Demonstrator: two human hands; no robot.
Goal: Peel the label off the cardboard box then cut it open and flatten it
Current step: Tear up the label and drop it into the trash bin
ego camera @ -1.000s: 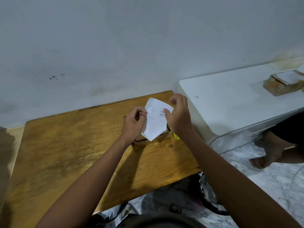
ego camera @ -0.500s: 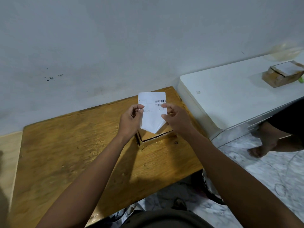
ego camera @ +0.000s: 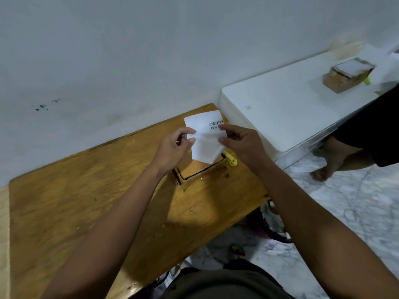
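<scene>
Left hand (ego camera: 172, 147) and right hand (ego camera: 241, 143) pinch the white label (ego camera: 205, 137) (barcode up) above the cardboard box (ego camera: 198, 169)

A big pale wall (ego camera: 151, 50) is standing behind a brown wooden table (ego camera: 75, 201). A white table (ego camera: 280, 108) is sitting just beside it on the right. A white, marbled floor (ego camera: 345, 212) is showing below. Soft light is falling on everything.
</scene>
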